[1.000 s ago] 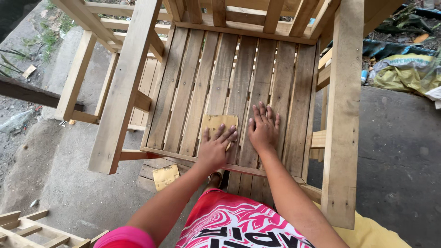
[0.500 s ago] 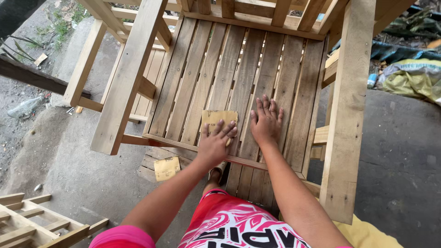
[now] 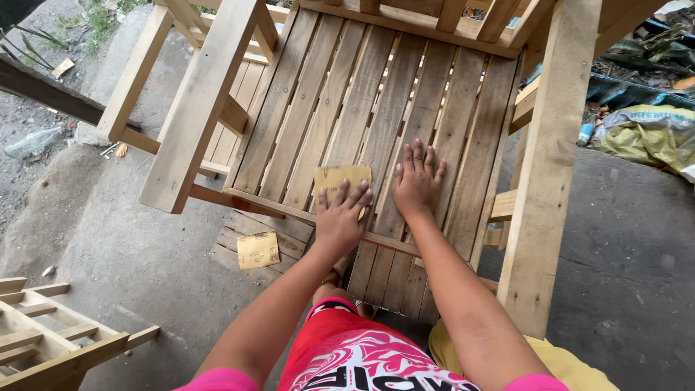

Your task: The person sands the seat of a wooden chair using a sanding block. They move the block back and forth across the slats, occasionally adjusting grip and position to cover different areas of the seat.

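A person's left hand (image 3: pixel 340 217) presses a sandpaper sheet (image 3: pixel 340 181) flat near the front edge of a slatted wooden chair seat (image 3: pixel 405 94), mid-sanding, right hand (image 3: pixel 418 181) open, bracing beside it.

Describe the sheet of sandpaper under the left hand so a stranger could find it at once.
Start at the big unpainted slatted wooden chair and go to the front edge of its seat. There the left hand presses a tan square sandpaper sheet flat on the slats, beside the bare right hand. A second yellowish sandpaper sheet lies lower, under the chair, untouched.
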Demonstrator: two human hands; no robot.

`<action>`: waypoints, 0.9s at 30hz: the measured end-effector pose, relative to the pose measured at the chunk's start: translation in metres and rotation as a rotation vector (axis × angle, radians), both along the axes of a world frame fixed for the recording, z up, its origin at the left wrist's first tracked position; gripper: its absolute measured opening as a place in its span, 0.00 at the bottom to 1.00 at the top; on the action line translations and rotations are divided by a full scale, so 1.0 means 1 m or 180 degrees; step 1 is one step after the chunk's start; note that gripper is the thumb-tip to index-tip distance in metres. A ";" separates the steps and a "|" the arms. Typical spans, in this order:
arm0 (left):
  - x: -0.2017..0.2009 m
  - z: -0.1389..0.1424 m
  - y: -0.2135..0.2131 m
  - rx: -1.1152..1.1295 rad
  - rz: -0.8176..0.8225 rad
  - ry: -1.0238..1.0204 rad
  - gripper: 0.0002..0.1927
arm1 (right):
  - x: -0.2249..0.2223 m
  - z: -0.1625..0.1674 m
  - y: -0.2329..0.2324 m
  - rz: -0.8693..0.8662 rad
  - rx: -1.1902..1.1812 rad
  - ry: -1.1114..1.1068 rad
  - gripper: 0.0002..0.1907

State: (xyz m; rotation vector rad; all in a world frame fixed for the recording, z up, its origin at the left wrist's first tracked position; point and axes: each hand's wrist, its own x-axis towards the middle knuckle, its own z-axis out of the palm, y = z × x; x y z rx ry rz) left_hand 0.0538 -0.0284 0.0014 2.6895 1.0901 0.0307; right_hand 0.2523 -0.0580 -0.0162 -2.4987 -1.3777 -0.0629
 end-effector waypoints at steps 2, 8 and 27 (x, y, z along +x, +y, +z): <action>0.015 0.001 0.018 0.0029 0.0080 -0.0103 0.24 | 0.000 -0.001 0.000 0.0018 0.0015 -0.0027 0.29; 0.067 0.004 0.072 0.0121 -0.0119 -0.0309 0.28 | 0.003 -0.006 -0.005 -0.0056 0.0127 0.0031 0.28; 0.045 -0.010 0.078 0.0324 -0.0737 -0.0631 0.27 | 0.000 0.006 -0.012 -0.0322 0.0298 0.0275 0.25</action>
